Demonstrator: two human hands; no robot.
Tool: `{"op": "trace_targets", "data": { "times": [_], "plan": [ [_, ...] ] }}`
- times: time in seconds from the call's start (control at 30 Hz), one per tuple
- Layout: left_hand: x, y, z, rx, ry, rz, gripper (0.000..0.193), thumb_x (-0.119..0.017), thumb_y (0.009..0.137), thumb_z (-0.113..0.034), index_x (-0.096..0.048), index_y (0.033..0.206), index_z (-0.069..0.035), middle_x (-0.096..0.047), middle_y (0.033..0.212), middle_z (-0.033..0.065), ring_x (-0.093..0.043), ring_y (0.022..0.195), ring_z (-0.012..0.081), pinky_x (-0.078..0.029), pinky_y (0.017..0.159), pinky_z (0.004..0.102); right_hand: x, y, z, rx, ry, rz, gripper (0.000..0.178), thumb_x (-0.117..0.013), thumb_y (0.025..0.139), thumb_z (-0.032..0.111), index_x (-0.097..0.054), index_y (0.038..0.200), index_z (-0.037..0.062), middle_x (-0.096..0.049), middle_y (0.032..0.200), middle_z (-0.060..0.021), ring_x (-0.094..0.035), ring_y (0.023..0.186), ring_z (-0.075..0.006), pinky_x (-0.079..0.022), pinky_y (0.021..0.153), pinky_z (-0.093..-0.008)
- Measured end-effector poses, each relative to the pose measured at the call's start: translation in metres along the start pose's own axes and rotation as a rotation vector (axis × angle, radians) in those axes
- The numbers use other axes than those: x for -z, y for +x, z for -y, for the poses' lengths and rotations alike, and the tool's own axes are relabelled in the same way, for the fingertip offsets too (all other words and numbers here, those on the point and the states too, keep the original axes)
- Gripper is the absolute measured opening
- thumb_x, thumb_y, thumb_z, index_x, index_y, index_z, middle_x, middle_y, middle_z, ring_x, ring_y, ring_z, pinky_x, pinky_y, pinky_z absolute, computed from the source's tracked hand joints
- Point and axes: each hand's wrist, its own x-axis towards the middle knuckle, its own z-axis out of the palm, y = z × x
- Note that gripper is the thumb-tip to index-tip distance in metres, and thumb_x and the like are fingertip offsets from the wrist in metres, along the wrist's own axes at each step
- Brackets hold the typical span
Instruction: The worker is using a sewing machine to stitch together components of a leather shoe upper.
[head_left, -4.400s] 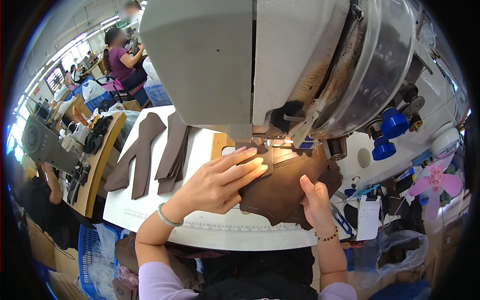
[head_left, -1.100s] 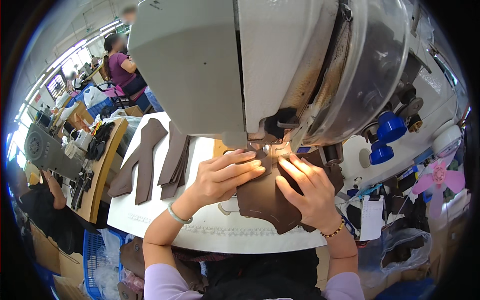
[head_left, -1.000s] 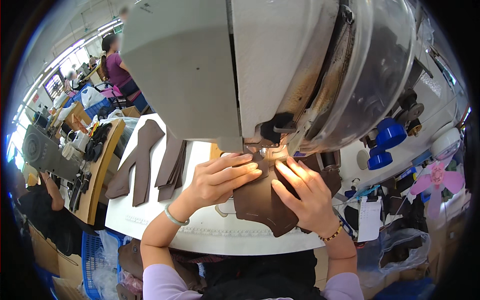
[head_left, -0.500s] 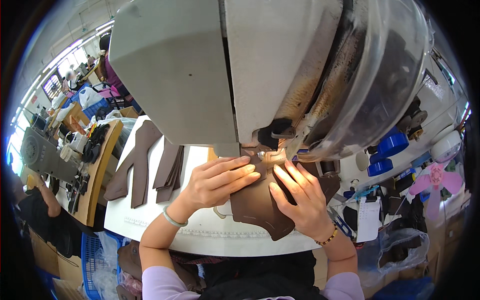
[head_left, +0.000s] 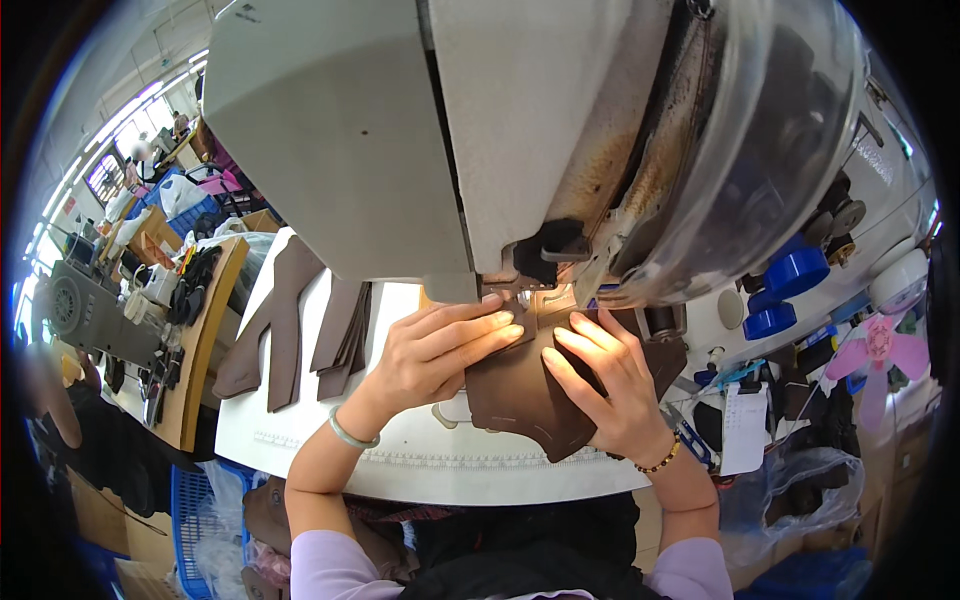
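Observation:
A dark brown, leather-like piece (head_left: 515,400) lies under the head of a sewing machine (head_left: 340,150). My left hand (head_left: 425,350) rests on its left edge, fingers stretched out and close together, tips beside a smaller brown piece (head_left: 524,338) laid on top near the needle area. My right hand (head_left: 618,395) lies on the right part of the same piece, fingers spread and pointing toward the machine. Both hands press from above rather than wrap round it. Fingertips and machine parts hide much of the stitching spot.
Left on the white machine table (head_left: 400,470) lie long brown cut strips (head_left: 285,330) and a stack of strips (head_left: 342,335). Blue spools (head_left: 790,275), a pink fan (head_left: 875,350) and a paper slip (head_left: 743,430) are at right. A blue basket (head_left: 185,520) stands lower left; another person sits far left.
The view has shifted slightly. The brown piece and both my hands keep nearly the same place at the machine; my right fingers have shifted slightly on the piece.

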Motion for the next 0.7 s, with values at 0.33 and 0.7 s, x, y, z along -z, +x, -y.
{"op": "trace_targets", "data": {
  "times": [0.33,0.7],
  "plan": [
    [0.023,0.013,-0.004,0.205,-0.225,0.155,0.050,-0.076,0.069,-0.011,-0.060,0.116,-0.005,-0.067,0.114,0.0112,-0.067,0.098,0.0267,-0.054,0.078,0.0334,0.000,-0.002,-0.004,0.084,-0.052,0.013,0.030,-0.064,0.078,0.010,-0.065,0.107,0.0016,-0.061,0.109,-0.0135,-0.057,0.103,-0.0269,-0.049,0.094,-0.0490],
    [0.014,0.016,-0.012,0.135,-0.080,0.056,0.025,-0.072,0.076,-0.008,-0.071,0.101,-0.009,-0.068,0.104,0.0055,-0.067,0.099,0.0253,-0.058,0.077,0.0331,0.000,-0.002,-0.005,0.105,-0.045,0.001,0.028,-0.064,0.080,0.009,-0.063,0.107,0.0005,-0.060,0.111,-0.0142,-0.057,0.106,-0.0291,-0.049,0.096,-0.0506]
  ]
}}
